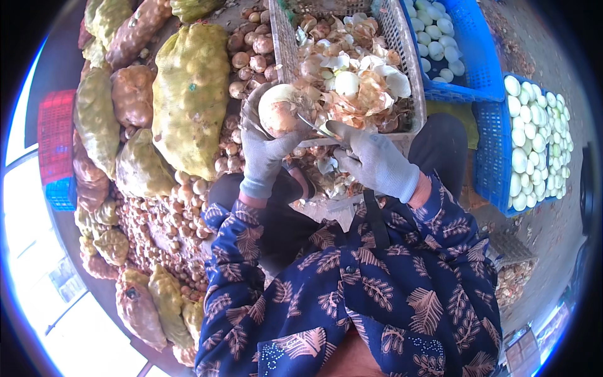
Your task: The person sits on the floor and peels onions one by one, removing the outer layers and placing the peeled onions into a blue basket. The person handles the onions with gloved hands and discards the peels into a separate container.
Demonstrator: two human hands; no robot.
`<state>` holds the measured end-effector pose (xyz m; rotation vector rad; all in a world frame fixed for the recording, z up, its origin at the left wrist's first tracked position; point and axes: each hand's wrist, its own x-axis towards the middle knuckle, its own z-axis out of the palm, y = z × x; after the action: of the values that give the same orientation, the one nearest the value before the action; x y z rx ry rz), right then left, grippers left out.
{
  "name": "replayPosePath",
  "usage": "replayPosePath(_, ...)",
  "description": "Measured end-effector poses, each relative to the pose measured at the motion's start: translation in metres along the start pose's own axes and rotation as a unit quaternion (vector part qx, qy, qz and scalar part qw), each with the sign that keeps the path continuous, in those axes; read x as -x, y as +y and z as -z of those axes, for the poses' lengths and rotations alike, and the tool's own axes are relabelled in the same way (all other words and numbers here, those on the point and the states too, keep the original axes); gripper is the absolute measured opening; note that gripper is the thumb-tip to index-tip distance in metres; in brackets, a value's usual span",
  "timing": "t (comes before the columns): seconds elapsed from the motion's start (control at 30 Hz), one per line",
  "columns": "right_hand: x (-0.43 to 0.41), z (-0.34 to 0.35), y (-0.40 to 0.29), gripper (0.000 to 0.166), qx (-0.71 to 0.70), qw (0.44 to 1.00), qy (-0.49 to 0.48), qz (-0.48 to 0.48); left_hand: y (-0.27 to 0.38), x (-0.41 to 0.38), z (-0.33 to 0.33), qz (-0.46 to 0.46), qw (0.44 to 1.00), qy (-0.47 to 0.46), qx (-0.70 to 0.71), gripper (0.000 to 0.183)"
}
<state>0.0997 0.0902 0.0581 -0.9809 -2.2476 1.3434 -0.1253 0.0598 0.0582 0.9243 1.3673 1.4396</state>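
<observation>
My left hand (266, 151), in a grey knit glove, is wrapped around a large onion (278, 109). Pale flesh shows on part of that onion, while brown dry skin and the rough root end remain on its right side. In my gloved right hand (377, 160) is a small knife (316, 126), its blade pointing up-left and at the onion's lower right edge. Both hands are over the near left corner of a plastic crate (346, 141) filled with onion skins (351, 106). A peeled white onion (347, 84) lies on the skins.
Blue crates of peeled onions (487, 85) (490, 155) stand at the right. Full yellow mesh sacks (191, 101) and loose unpeeled onions (181, 202) cover the floor at the left. A red crate (56, 136) stands at the far left. Skins litter the floor between my knees.
</observation>
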Motion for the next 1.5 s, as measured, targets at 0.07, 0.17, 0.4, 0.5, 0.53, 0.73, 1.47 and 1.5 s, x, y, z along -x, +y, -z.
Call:
replayPosePath(0.07,-0.003,0.002,0.000,0.048,-0.006,1.000,-0.014,-0.006,-0.001,0.000,-0.001,-0.030,0.997,0.007,-0.064,0.088)
replayPosePath(0.17,-0.006,0.000,0.010,0.050,0.057,0.998,0.016,0.015,0.002,0.002,-0.003,-0.005,0.999,0.004,-0.039,0.087)
replayPosePath(0.4,-0.008,0.003,0.030,0.049,0.099,0.995,-0.002,-0.010,-0.012,0.005,-0.008,0.085,0.987,-0.035,0.135,0.076)
replayPosePath(0.5,-0.003,0.005,0.018,0.045,0.080,0.994,-0.042,-0.058,-0.017,0.009,-0.012,-0.025,1.000,-0.004,0.003,0.079)
replayPosePath(0.53,-0.001,0.006,0.014,0.043,0.083,0.991,-0.059,-0.081,-0.016,0.008,-0.017,-0.116,0.989,0.002,-0.092,0.080)
replayPosePath(0.73,0.005,-0.001,0.036,0.043,0.106,0.991,-0.049,-0.064,-0.007,0.006,-0.020,0.105,0.989,-0.040,0.093,0.065)
replayPosePath(1.47,-0.008,0.036,0.061,0.036,0.180,0.977,-0.095,0.061,-0.032,0.011,-0.012,0.219,0.929,-0.139,0.266,0.079)
replayPosePath(1.5,-0.008,0.034,0.068,0.037,0.180,0.975,-0.088,0.097,-0.034,0.012,-0.008,0.292,0.854,-0.168,0.396,0.077)
